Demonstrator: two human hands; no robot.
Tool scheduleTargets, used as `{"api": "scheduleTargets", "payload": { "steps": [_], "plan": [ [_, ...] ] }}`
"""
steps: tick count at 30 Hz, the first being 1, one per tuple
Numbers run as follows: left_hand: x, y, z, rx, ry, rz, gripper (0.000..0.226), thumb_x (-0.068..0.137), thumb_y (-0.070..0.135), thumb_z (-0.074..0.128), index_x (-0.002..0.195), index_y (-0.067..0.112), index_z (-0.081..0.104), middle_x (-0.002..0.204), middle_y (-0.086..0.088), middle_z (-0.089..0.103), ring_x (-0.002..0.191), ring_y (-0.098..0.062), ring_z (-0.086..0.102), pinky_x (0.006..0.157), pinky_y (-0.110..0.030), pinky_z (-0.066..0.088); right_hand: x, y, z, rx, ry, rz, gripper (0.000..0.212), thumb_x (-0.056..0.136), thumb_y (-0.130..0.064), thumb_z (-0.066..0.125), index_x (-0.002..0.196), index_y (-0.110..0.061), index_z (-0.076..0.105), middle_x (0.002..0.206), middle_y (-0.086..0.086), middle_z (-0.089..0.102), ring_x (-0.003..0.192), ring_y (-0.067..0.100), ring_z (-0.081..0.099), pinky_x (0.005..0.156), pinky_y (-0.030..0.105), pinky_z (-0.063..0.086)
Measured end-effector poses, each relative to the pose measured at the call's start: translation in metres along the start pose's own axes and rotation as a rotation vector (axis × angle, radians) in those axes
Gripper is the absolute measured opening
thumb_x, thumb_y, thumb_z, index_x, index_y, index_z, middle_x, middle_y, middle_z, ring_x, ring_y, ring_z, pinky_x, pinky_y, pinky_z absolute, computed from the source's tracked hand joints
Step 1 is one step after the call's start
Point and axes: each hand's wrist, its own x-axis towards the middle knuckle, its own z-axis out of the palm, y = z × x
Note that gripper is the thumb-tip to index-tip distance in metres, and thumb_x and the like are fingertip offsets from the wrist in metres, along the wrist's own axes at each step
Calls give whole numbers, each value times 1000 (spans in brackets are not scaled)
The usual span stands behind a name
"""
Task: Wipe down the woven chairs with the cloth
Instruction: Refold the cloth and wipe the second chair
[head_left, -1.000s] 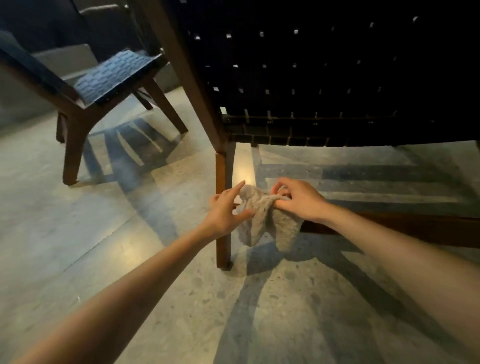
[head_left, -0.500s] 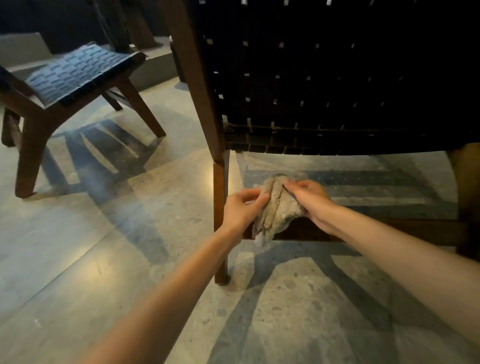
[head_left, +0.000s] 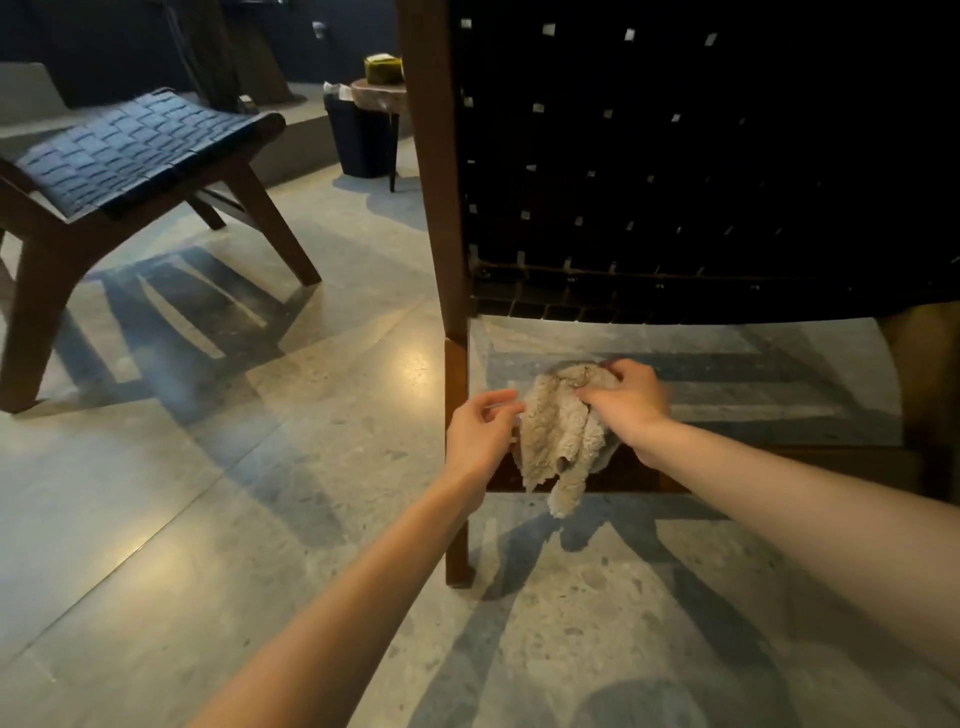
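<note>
Gathering the cloth low in the centre of the frame, a person works behind the near chair, whose dark woven back fills the upper right. The right hand is clenched on the cloth's top edge, so the fabric hangs in loose folds against the chair's lower rail. The left hand, which pinched the cloth half a second ago, has let go and now sits released just beside it, fingers curled and near the fabric's left edge. Over the last second the cloth has gone from a bunch shared by both hands to a drape held by one, which suggests it is being refolded for a fresh face before wiping resumes.

Just left of the hands stands the chair's rear leg, a hard edge to steer round. Open floor lies to the left and below, giving the arms room. A second chair waits at upper left, well apart, and a small side table stands at top centre.
</note>
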Motion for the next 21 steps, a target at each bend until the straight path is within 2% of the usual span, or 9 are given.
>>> {"api": "scheduleTargets", "payload": {
  "steps": [3,5,7,9,12,14,16,19,21],
  "plan": [
    [4,0,-13,40,165,85,16,94,20,55,111,22,56,104,2,60,92,-11,61,80,-27,53,7,-8,19,-111,92,-90,22,87,-18,64,109,-15,65,105,8,67,101,27,61,86,35,51],
    [11,5,-23,103,288,157,15,95,19,54,109,24,53,110,-1,58,95,-12,59,83,-30,54,13,-14,37,-54,154,-75,21,86,-18,65,106,-15,67,104,9,67,100,27,62,83,33,50],
    [22,13,-30,157,375,213,22,95,21,55,116,24,50,116,-2,54,95,-12,57,76,-25,52,21,-17,57,58,195,-34,19,85,-18,66,104,-15,68,105,8,68,101,26,61,86,32,50],
    [34,18,-32,199,403,258,42,94,23,56,133,24,41,120,-2,49,98,-12,54,80,-25,50,32,-19,76,181,211,-32,17,85,-17,65,102,-16,68,102,6,69,99,24,62,86,32,51],
    [50,21,-27,196,338,259,55,96,23,53,145,28,27,136,-4,43,118,-19,48,99,-40,47,51,-29,100,273,228,-110,9,86,-20,64,94,-20,69,91,-4,67,90,16,64,75,25,48],
    [57,16,-23,168,279,255,54,98,20,49,146,29,27,143,-4,40,125,-22,47,99,-47,47,58,-36,115,382,189,-121,14,88,-24,64,101,-22,68,93,-11,62,89,8,59,73,17,44],
    [61,10,-20,172,282,286,53,98,13,47,145,29,31,143,-1,42,124,-22,49,96,-46,49,59,-38,128,469,97,-138,22,92,-25,60,113,-26,64,97,-15,60,87,2,54,64,5,37],
    [62,1,-19,180,360,326,50,97,8,48,141,30,39,132,7,50,113,-16,57,89,-32,54,59,-33,137,556,-79,-177,21,98,-26,49,115,-37,55,92,-21,56,81,-5,52,58,3,35],
    [63,-4,-20,149,378,320,48,96,9,51,139,29,43,132,4,53,108,-17,61,89,-36,55,63,-28,135,517,-144,-215,27,99,-28,46,125,-36,50,98,-23,54,84,-8,49,55,1,36]
  ]
}}
